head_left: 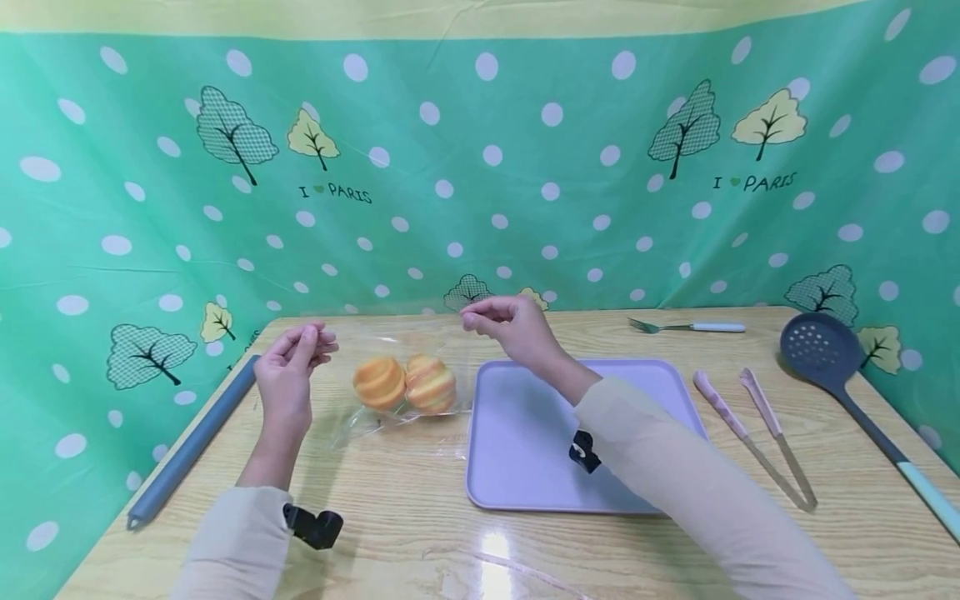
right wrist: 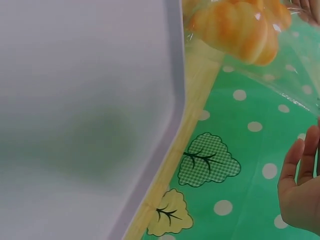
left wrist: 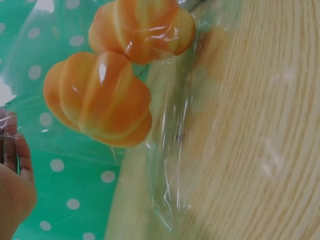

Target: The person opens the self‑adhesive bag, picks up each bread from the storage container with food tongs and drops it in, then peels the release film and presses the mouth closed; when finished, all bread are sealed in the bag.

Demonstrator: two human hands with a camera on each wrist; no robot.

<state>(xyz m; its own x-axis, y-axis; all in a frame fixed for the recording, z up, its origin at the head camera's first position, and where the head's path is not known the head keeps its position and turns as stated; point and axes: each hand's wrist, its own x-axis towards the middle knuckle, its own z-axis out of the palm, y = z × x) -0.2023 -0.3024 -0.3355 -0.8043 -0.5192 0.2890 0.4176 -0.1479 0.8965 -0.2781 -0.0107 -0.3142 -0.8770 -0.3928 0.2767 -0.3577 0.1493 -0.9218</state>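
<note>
Two orange-yellow ridged bread rolls (head_left: pixel 379 383) lie side by side inside a clear plastic bag (head_left: pixel 352 429). At the bag's upper left corner, my left hand (head_left: pixel 288 371) pinches the film between thumb and fingers. My right hand (head_left: pixel 517 333) pinches the upper right corner, above the far left part of a lilac tray (head_left: pixel 555 450). Between the hands the film is stretched, with the rolls low in the bag. The left wrist view shows both rolls (left wrist: pixel 100 97) close up through the film; only part of the left hand (left wrist: pixel 15 185) appears there.
A grey-blue rod (head_left: pixel 195 446) lies along the table's left edge. Right of the tray are tongs (head_left: pixel 780 442) with pink tips and a dark skimmer (head_left: pixel 821 350). A fork (head_left: pixel 686 327) lies near the back edge, before the green dotted cloth (head_left: pixel 495 233).
</note>
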